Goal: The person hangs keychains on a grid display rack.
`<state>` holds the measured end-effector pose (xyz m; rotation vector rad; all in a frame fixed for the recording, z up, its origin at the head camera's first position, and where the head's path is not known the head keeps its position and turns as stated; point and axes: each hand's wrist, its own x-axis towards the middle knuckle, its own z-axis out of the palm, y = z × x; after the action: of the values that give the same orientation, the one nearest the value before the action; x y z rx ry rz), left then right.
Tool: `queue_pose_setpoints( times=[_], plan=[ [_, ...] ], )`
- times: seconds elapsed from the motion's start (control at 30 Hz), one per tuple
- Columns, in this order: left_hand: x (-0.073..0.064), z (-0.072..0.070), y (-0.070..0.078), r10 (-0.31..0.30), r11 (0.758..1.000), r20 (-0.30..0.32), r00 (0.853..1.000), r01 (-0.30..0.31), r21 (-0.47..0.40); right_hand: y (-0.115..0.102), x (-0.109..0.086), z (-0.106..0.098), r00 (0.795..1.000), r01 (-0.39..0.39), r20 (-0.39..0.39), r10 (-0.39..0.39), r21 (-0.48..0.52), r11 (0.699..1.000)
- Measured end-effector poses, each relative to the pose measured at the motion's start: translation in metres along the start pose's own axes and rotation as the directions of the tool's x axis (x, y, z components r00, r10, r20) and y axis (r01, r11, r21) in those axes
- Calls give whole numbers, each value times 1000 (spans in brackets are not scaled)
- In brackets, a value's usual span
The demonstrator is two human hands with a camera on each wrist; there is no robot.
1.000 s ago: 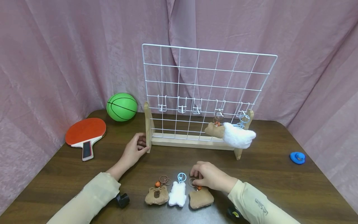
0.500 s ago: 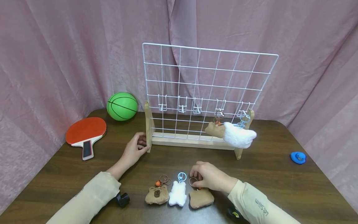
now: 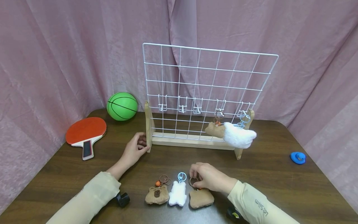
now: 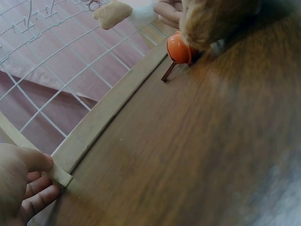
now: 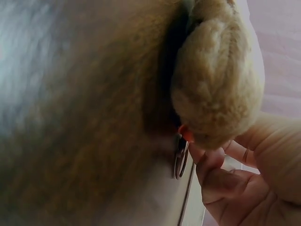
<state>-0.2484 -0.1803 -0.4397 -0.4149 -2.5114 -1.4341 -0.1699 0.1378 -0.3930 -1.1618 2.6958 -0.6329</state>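
Right hand (image 3: 209, 178): fingers curving in narrow by the metal ring (image 5: 177, 168); can't tell whether they pinch it.
That ring's keychain: brown plush (image 3: 200, 199), fuzzy, pillow-shaped, lying on the wood-grain table (image 3: 265, 186).
Beside it: fluffy white plush (image 3: 177, 194), then bear-faced plush (image 3: 157, 196).
Left hand (image 3: 134, 147): pinching the wooden leg (image 4: 60, 176).
Wire grid rack (image 3: 181, 142): two hooks loaded, tan plush (image 3: 214, 130) and fleecy white one (image 3: 239, 136).

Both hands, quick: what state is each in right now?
Left hand: closed, holding the left wooden upright.
Right hand: at the key ring of a brown plush; grip cannot be told.
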Motion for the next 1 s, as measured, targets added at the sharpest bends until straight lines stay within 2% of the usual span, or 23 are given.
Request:
queue_pose_setpoints(
  times=[0.27, 0.53, 1.0],
  plan=[
    [0, 0, -1, -5, 1000, 1, 1000, 5, -1, 2, -1, -1, 1000, -1, 11, 0, 89, 996],
    [0, 0, -1, -2, 1000, 1, 1000, 2, 1, 4, -5, -3, 1000, -29, 12, 27, 129, 991],
    [0, 0, -1, -5, 1000, 3, 1000, 5, 16, 5, -10, -12, 998, -50, -7, 54, 266, 963]
  ],
)
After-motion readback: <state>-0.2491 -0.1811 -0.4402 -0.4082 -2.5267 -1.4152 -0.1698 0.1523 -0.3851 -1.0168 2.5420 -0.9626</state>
